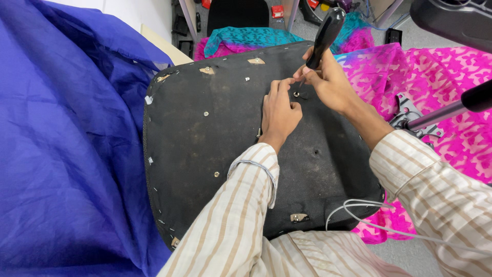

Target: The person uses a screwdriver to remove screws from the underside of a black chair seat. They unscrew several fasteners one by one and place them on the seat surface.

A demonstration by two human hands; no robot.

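At centre frame, on the upturned seat base (205,149), my right hand (328,84) has its fingers wrapped tight round the black handle of a screwdriver (325,33). Tip set on a screw (296,94) near the far middle of the base. Shaft near upright, leaning a little away from me.

Left hand (279,113) lies flat on the black fabric just beside the screw, fingers curled in narrow, index and thumb touching at the screw to steady it. It holds nothing else that I can see.

Progress, judged: this screw sits in its hole, head still proud or nearly so; cannot tell if going in or coming out. One empty hole (316,152) shows nearer to me on the right. Small studs and metal clips dot the rest of the base.

Edges: base rim runs close on the left against blue cloth (61,143), which crowds that side. Pink cloth (441,77) lies right and beyond, with a metal bracket (407,110) and a dark arm (479,97) near my right wrist. White cable (369,215) loops at the near right corner. Freest room is over the near left of the base.
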